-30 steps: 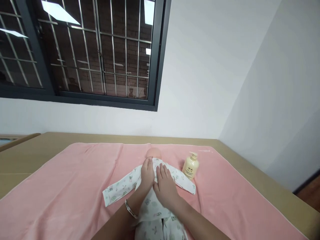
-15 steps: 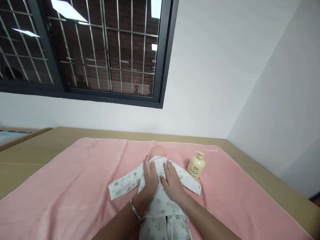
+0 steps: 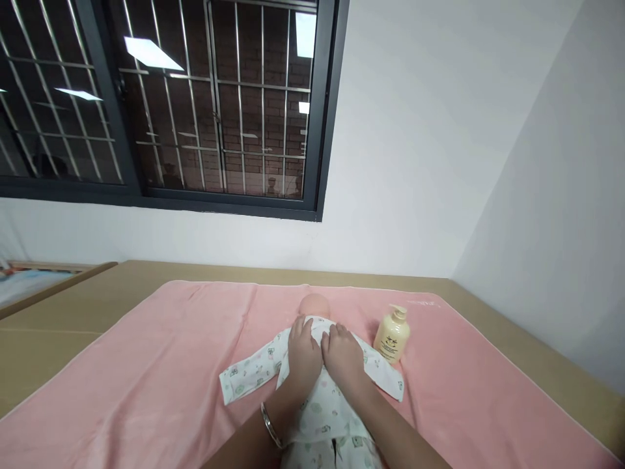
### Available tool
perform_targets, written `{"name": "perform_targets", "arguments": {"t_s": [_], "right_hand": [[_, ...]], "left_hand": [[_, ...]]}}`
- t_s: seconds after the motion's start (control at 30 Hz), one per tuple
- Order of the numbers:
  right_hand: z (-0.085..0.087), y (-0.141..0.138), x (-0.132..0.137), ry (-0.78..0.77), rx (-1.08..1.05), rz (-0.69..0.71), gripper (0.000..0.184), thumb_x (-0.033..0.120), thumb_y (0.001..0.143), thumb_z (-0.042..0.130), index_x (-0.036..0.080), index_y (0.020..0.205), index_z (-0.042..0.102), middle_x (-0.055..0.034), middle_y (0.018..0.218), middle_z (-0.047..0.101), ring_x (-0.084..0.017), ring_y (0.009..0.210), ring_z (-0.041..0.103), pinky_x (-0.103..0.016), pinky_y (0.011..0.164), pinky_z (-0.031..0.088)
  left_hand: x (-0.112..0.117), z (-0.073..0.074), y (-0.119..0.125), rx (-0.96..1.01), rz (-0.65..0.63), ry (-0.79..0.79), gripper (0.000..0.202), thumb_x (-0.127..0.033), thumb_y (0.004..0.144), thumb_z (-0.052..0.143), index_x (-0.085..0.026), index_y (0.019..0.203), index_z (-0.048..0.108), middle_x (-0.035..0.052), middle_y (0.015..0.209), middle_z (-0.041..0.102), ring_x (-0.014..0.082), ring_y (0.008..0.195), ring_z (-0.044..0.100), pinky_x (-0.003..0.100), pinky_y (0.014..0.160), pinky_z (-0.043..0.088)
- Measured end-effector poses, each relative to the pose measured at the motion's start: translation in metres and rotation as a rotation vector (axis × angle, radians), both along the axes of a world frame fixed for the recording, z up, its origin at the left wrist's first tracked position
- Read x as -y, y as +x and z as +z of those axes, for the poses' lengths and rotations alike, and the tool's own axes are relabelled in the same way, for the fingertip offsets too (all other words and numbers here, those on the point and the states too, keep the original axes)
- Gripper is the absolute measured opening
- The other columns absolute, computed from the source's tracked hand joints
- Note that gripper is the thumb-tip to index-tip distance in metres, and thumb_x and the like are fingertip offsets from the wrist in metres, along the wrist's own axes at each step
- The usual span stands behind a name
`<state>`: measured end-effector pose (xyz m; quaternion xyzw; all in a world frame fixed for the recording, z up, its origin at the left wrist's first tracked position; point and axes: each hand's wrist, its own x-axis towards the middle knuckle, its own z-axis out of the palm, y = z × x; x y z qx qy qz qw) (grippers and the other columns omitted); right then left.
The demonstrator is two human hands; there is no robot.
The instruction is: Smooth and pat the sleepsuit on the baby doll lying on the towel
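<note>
A baby doll [image 3: 325, 413] lies on a pink towel [image 3: 170, 365], dressed in a white top and trousers with a small print. Its bald head [image 3: 314, 305] points away from me, and its sleeves spread out to both sides. On the left of the upper torso rests my left hand [image 3: 305, 357], a silver bangle at its wrist. My right hand [image 3: 344, 358] lies beside it on the right of the torso. Both hands are open, palms down, their fingers bent a little over the cloth and the thumb sides close together. Neither hand grasps anything I can see.
A pale yellow pump bottle [image 3: 392, 335] stands on the towel by the doll's right-hand sleeve. The towel covers a tan padded surface [image 3: 161, 268] that meets a white wall [image 3: 400, 163]. Above is a dark-framed window [image 3: 234, 205] with metal bars behind it.
My hands have drawn closer together on the doll's upper torso, and their fingers are more bent. The whole view has shifted slightly, so everything sits lower and further right.
</note>
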<state>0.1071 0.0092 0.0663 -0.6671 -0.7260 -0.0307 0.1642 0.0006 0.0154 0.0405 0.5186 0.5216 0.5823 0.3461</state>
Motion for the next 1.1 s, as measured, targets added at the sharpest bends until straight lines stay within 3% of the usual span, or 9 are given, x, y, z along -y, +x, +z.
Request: {"name": "perform_targets", "arguments": {"t_s": [0.1,0.17,0.33,0.5,0.93,1.1], "right_hand": [[-0.003,-0.005,0.009,0.011,0.072,0.027,0.043,0.024,0.098,0.033,0.002,0.124,0.059,-0.025,0.126,0.06,-0.032,0.122,0.053,-0.043,0.107,0.035],[-0.002,-0.005,0.012,0.012,0.056,0.067,0.043,0.025,0.098,0.033,0.004,0.127,0.058,-0.0236,0.127,0.06,-0.03,0.123,0.053,-0.043,0.108,0.033],[-0.001,0.0,0.004,-0.022,-0.19,0.242,0.046,0.034,0.102,0.026,0.017,0.134,0.055,-0.0115,0.142,0.052,-0.024,0.135,0.041,-0.043,0.115,0.022],[-0.01,0.005,-0.013,-0.125,-0.276,0.194,0.051,0.041,0.102,0.026,0.017,0.141,0.048,-0.0112,0.153,0.035,-0.025,0.144,0.026,-0.045,0.117,0.014],[-0.011,0.011,-0.018,-0.097,-0.246,0.219,0.05,0.039,0.102,0.023,0.019,0.138,0.05,-0.0096,0.148,0.044,-0.022,0.141,0.032,-0.045,0.116,0.015],[-0.006,0.01,-0.017,-0.104,-0.205,0.182,0.05,0.037,0.102,0.021,0.019,0.138,0.051,-0.0091,0.146,0.047,-0.022,0.139,0.035,-0.044,0.115,0.018]], "left_hand": [[-0.002,0.0,-0.003,-0.214,0.041,-0.018,0.03,-0.02,0.08,0.053,-0.018,0.11,0.058,0.0163,0.138,0.047,0.0327,0.139,0.03,0.046,0.12,0.011],[-0.003,-0.001,-0.005,-0.285,0.06,-0.025,0.028,-0.025,0.081,0.054,-0.018,0.108,0.06,0.0167,0.128,0.054,0.0348,0.133,0.037,0.048,0.117,0.015],[-0.005,-0.006,-0.006,-0.579,0.114,0.003,0.029,-0.023,0.087,0.045,-0.016,0.11,0.062,0.0141,0.115,0.061,0.0309,0.118,0.05,0.045,0.107,0.03],[-0.004,-0.013,-0.002,-0.846,0.216,0.102,0.034,-0.024,0.092,0.042,-0.015,0.119,0.06,0.0121,0.115,0.063,0.0275,0.114,0.053,0.042,0.102,0.036],[-0.008,-0.022,-0.008,-0.716,0.162,0.135,0.038,-0.035,0.089,0.05,-0.017,0.121,0.06,0.0112,0.116,0.064,0.0281,0.113,0.055,0.046,0.104,0.038],[-0.008,-0.028,-0.009,-0.62,0.211,0.201,0.044,-0.033,0.086,0.053,-0.014,0.126,0.055,0.0169,0.131,0.051,0.0319,0.126,0.044,0.05,0.105,0.038]]}}
